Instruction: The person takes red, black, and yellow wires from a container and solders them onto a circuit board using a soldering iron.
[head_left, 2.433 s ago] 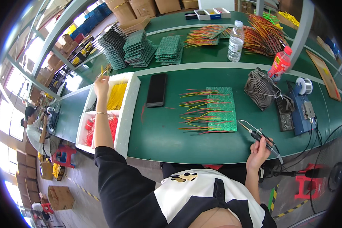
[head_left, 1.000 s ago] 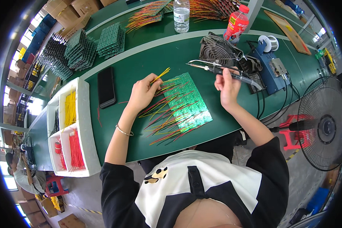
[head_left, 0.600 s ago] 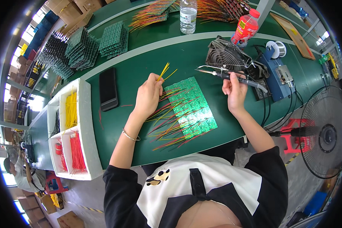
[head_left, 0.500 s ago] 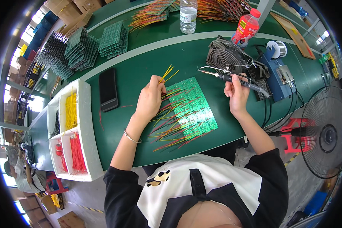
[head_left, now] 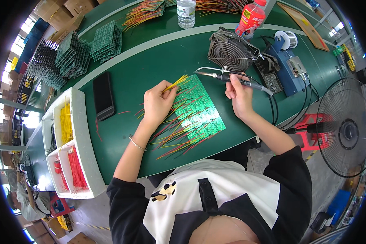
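My left hand (head_left: 158,102) is closed around a few thin yellow wires (head_left: 177,83), whose ends reach over the upper left corner of a green circuit board panel (head_left: 205,109). Red and yellow wires stick out from the panel's left side in several rows, partly under my left hand. In my right hand (head_left: 240,97) is a soldering iron (head_left: 223,76) with a thin curved tube along it. Its tip points left, close to the wire ends and just above the panel's top edge; contact cannot be made out.
A white foam box (head_left: 94,173) with yellow and red wires stands left, beside a black phone (head_left: 103,95). Stacked boards (head_left: 106,40) are at the back left. Behind the iron are a metal fan (head_left: 230,51), a red bottle (head_left: 251,18), a blue soldering unit (head_left: 290,71) and a solder spool (head_left: 286,40).
The yellow wires have gone from pointing upward to lying lower, over the panel's corner. My right hand has brought the iron's tip nearer to them. The whole view has shifted slightly.
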The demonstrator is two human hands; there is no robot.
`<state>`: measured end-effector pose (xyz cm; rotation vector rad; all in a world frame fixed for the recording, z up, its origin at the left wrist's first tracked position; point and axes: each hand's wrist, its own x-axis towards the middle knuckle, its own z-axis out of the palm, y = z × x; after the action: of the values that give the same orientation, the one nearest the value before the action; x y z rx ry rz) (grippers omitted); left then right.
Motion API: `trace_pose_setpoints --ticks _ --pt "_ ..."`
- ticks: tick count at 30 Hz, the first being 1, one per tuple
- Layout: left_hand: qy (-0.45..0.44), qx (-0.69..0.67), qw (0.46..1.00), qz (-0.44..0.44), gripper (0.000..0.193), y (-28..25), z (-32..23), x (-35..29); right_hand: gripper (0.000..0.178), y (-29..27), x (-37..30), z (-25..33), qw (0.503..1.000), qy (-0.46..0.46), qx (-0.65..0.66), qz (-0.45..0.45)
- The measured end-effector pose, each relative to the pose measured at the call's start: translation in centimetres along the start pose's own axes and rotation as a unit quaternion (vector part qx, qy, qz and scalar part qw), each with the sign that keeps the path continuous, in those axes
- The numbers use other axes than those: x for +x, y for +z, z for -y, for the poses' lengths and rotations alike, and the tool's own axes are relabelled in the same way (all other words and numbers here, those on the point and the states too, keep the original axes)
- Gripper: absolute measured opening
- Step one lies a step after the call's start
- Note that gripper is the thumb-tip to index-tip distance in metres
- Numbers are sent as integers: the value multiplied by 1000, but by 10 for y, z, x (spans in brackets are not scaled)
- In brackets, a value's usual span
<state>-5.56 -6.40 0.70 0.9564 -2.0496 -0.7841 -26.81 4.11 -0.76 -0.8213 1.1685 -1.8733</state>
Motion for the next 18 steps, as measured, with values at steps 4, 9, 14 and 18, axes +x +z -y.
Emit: trace_pose_setpoints --ticks 4,9,14,18 --pt "18 5 1000 18 9 0 4 -2 17 3 -6 3 1000 7 -8 -27" --pt "-3 4 999 35 8 -5 4 -3 17 2 -5 2 999 7 28 -19" --pt "-12 -15 999 40 14 -3 6 -1 18 2 -2 1 1000 9 16 -23" --pt "13 3 999 34 20 -4 5 -2 18 4 -2 1 1000 4 4 -25"
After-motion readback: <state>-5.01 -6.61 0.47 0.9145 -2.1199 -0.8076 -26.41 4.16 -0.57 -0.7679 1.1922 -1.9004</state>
